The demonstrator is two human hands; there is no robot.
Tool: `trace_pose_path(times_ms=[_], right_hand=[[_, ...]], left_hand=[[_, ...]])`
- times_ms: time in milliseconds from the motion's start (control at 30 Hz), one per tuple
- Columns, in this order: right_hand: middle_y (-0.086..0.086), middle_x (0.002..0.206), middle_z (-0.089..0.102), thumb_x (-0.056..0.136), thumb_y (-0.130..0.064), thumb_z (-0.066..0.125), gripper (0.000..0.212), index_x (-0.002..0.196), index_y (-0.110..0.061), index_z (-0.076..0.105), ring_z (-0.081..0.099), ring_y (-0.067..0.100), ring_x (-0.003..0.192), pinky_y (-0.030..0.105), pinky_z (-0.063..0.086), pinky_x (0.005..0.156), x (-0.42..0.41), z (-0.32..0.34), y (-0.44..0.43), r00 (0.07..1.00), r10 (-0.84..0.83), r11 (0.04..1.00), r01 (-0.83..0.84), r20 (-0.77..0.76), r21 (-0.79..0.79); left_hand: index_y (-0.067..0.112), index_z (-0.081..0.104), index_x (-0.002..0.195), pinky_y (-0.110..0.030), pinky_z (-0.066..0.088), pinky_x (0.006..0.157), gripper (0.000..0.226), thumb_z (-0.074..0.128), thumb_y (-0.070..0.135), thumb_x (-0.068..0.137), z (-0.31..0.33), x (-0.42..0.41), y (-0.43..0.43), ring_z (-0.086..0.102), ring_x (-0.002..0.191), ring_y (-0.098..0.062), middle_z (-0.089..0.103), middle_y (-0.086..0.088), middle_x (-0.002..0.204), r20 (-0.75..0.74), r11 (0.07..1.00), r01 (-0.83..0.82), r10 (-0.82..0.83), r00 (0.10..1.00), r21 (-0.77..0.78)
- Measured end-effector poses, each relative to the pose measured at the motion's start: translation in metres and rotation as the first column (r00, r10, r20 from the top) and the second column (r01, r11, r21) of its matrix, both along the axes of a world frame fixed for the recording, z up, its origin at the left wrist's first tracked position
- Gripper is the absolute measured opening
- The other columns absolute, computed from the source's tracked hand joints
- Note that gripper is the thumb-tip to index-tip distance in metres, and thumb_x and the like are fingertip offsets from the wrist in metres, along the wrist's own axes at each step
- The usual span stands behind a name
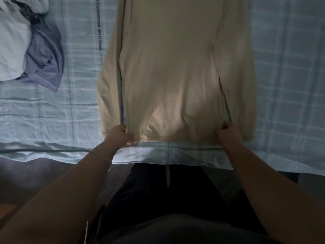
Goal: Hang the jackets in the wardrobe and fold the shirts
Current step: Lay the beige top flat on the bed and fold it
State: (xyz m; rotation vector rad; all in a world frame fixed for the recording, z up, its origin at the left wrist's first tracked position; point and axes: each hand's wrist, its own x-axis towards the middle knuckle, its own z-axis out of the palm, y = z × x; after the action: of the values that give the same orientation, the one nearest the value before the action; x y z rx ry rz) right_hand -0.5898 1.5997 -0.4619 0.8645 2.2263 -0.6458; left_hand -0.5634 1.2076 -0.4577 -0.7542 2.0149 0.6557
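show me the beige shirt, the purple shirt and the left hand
beige shirt (168, 67): head view, middle of its body
purple shirt (47, 57): head view, its crumpled middle
left hand (118, 133): head view, back of the hand, gripping the beige shirt's bottom corner

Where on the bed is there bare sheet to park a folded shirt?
Bare sheet lies right of the cream shirt, from its sleeve to the frame edge. Another patch is on the left, between the clothes pile and the sheet's near edge. Crowded: centre, where left hand and right hand grip the hem.
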Motion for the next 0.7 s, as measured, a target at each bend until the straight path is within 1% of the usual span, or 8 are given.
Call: trace_pose_path(times_ms=[67,133,233,367,467,567,633,700], right_hand=[[0.015,0.082,0.064,0.084,-0.019,0.066,0.010,0.089,-0.010,0.065,0.063,0.034,0.088,0.031,0.039,0.070,0.001,0.001,0.008,1.000,0.021,1.000,-0.021,0.023,0.021],[0.018,0.097,0.067,0.087,-0.022,0.067,0.022,0.104,-0.008,0.065,0.062,0.038,0.099,0.036,0.043,0.079,0.004,0.002,0.016,0.999,-0.001,0.998,-0.002,0.046,0.055],[0.021,0.104,0.066,0.087,-0.021,0.068,0.024,0.105,-0.006,0.063,0.060,0.040,0.102,0.040,0.043,0.083,0.008,0.003,0.021,0.999,-0.029,0.994,0.025,0.039,0.104],[0.022,0.107,0.064,0.088,-0.026,0.067,0.028,0.108,-0.008,0.058,0.060,0.041,0.102,0.042,0.045,0.082,0.004,0.010,0.013,0.999,0.004,0.990,-0.008,0.031,0.143],[0.020,0.102,0.061,0.085,-0.018,0.063,0.026,0.105,-0.008,0.052,0.060,0.041,0.098,0.044,0.046,0.078,0.000,0.020,0.000,0.996,0.070,0.980,-0.057,-0.059,0.189],[0.015,0.101,0.056,0.079,-0.011,0.060,0.032,0.108,-0.011,0.048,0.057,0.036,0.092,0.040,0.044,0.074,-0.009,0.027,-0.018,0.977,0.148,0.985,-0.130,-0.152,0.117],[0.015,0.101,0.056,0.077,-0.012,0.060,0.032,0.108,-0.010,0.052,0.057,0.035,0.091,0.042,0.048,0.076,-0.020,0.029,-0.034,0.940,0.242,0.970,-0.228,-0.239,0.084],[0.015,0.100,0.058,0.077,-0.011,0.061,0.031,0.108,-0.009,0.058,0.058,0.035,0.093,0.042,0.049,0.079,-0.031,0.028,-0.056,0.851,0.387,0.918,-0.393,-0.354,0.058]], left_hand=[[0.003,0.065,0.099,-0.046,0.062,0.065,0.015,0.068,0.015,0.090,0.003,0.010,-0.006,0.072,0.065,-0.033,0.071,-0.010,0.077,0.015,0.986,-0.157,0.157,0.988,0.052],[0.002,0.066,0.101,-0.045,0.062,0.064,0.016,0.067,0.014,0.090,0.005,0.019,-0.015,0.073,0.066,-0.034,0.072,-0.010,0.077,-0.007,0.979,-0.198,0.198,0.980,0.044],[0.008,0.064,0.094,-0.042,0.060,0.066,0.014,0.068,0.021,0.090,0.006,0.023,-0.023,0.071,0.066,-0.033,0.072,-0.011,0.083,-0.037,0.993,-0.117,0.117,0.992,-0.022],[0.010,0.067,0.094,-0.041,0.055,0.079,0.023,0.065,0.033,0.089,0.007,0.014,-0.017,0.068,0.084,-0.032,0.071,-0.011,0.085,-0.022,0.993,0.051,-0.054,0.998,-0.106],[0.021,0.059,0.092,-0.039,0.051,0.078,0.024,0.060,0.044,0.087,0.013,0.009,-0.010,0.063,0.086,-0.030,0.064,-0.003,0.086,0.028,0.966,0.133,-0.130,0.991,-0.221],[0.026,0.048,0.089,-0.036,0.044,0.071,0.029,0.055,0.054,0.086,0.018,0.007,-0.005,0.058,0.075,-0.025,0.058,0.003,0.077,0.047,0.948,0.136,-0.128,0.991,-0.287],[0.027,0.047,0.092,-0.036,0.043,0.071,0.031,0.050,0.057,0.087,0.022,0.004,-0.004,0.057,0.073,-0.024,0.058,0.003,0.079,-0.039,0.953,0.051,-0.065,0.997,-0.300],[0.026,0.047,0.095,-0.038,0.045,0.071,0.028,0.051,0.053,0.090,0.025,0.001,-0.005,0.058,0.076,-0.026,0.059,0.001,0.084,-0.172,0.958,-0.044,-0.005,0.985,-0.283]])
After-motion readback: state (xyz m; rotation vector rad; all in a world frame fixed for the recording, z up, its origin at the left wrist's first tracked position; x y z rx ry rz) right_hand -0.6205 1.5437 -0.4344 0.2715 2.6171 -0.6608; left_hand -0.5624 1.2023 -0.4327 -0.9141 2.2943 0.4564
